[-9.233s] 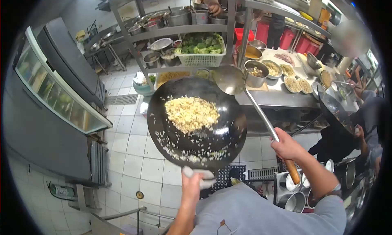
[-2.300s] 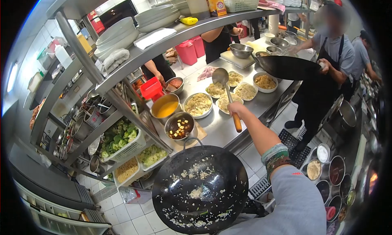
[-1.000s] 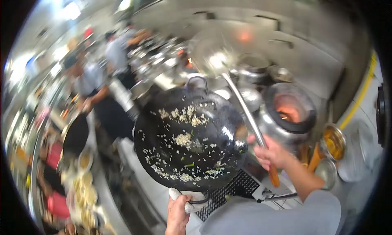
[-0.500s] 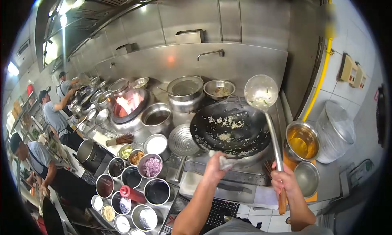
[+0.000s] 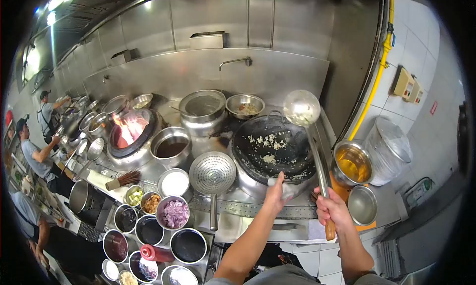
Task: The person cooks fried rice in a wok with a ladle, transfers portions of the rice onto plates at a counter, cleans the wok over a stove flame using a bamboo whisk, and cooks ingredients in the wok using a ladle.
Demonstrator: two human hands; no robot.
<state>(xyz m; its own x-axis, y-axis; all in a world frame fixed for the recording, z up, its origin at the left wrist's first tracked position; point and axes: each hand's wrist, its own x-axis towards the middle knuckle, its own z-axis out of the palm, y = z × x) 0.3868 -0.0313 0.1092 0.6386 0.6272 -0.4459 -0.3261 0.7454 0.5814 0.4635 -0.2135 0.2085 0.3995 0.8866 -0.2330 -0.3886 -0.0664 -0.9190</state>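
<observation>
My left hand (image 5: pixel 275 192) is closed on a white cloth (image 5: pixel 295 187) at the near rim of a black wok (image 5: pixel 278 162). Chopped pale bits lie scattered in the wok's bowl, which sits over a steel burner. My right hand (image 5: pixel 333 209) grips the wooden end of a long-handled ladle (image 5: pixel 317 151), whose round bowl is raised above the wok's far right rim. Some food bits show in that bowl. Just left of the wok rests a perforated strainer (image 5: pixel 213 172).
Flames rise from a second burner (image 5: pixel 130 131) at the left. Pots of dark liquid (image 5: pixel 171 145) and white powder (image 5: pixel 174 184) stand between. Several ingredient tins, including sliced onion (image 5: pixel 175 213), fill the front left. Yellow liquid (image 5: pixel 353 166) is at right. Co-workers (image 5: pixel 37 156) stand far left.
The view has swung right, so most things appear farther left. The ladle stays raised above the wok's far right side, and both hands keep their holds.
</observation>
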